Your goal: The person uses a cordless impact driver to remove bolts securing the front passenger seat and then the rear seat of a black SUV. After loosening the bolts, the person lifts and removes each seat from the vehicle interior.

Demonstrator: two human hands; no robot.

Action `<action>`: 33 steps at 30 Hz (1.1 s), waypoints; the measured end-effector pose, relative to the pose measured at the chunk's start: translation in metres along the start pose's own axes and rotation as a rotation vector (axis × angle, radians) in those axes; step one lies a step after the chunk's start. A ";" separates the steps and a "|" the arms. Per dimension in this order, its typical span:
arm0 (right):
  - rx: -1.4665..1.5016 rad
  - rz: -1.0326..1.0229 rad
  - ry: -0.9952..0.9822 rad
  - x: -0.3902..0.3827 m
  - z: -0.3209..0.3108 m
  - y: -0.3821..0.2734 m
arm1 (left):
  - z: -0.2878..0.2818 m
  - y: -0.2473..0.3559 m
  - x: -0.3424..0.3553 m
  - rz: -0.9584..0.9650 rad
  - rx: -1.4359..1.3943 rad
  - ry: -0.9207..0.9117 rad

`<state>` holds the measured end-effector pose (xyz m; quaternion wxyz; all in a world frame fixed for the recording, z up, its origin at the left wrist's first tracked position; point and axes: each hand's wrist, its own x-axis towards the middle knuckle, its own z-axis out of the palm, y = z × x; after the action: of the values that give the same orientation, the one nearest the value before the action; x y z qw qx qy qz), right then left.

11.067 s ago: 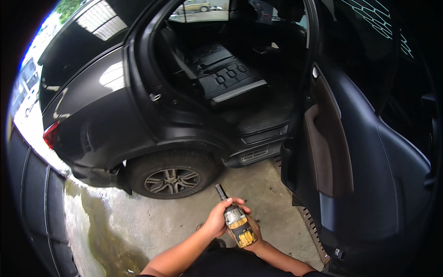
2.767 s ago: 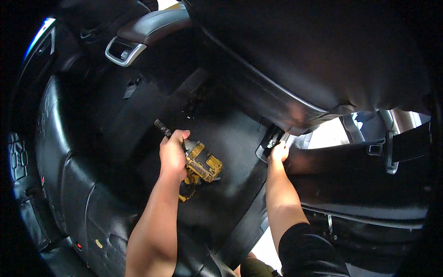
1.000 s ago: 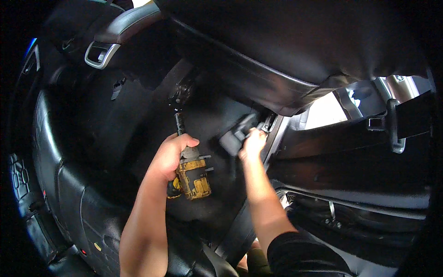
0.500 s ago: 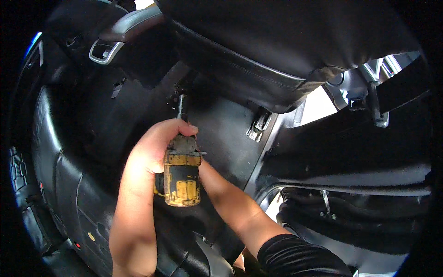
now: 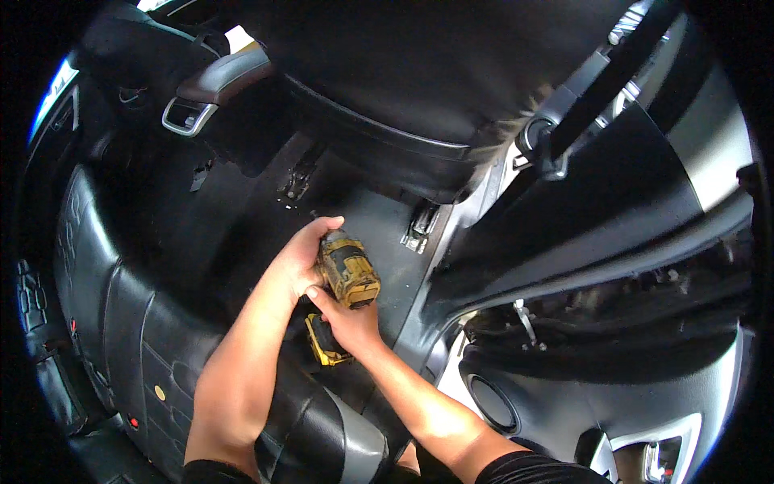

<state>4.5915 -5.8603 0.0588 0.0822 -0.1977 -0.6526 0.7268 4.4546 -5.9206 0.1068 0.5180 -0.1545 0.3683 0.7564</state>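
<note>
Both my hands are on a worn yellow and black cordless impact wrench [image 5: 348, 268]. My left hand [image 5: 306, 252] is closed around its front end, hiding most of the nose. My right hand [image 5: 351, 324] grips the handle, and the yellow-edged battery [image 5: 324, 343] shows beside it at the lower left. The tool slants, its rear end toward me. Beyond the left hand, on the dark car floor, is a seat rail end [image 5: 298, 181]. A second rail end with a metal bracket [image 5: 418, 230] lies to the right, apart from the tool.
A black front seat [image 5: 379, 89] hangs over the far side. The black leather rear seat [image 5: 121, 323] runs along the left and below. On the right are a seat belt [image 5: 609, 81], the door sill [image 5: 419, 315] and an open door panel [image 5: 548, 403]. The centre console [image 5: 222, 77] stands far left.
The impact wrench has drawn back from the left rail end and tilted, its rear swinging right. Its long socket is now hidden; the handle and battery show. My view has shifted toward the door.
</note>
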 end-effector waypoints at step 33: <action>0.174 0.477 0.365 0.140 -0.169 0.090 | -0.030 -0.159 0.310 -0.131 0.217 -0.129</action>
<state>4.5433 -5.6644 -0.0668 0.0417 -0.4648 -0.4977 0.7311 4.4637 -5.7039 -0.1680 0.6028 -0.0723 0.4029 0.6849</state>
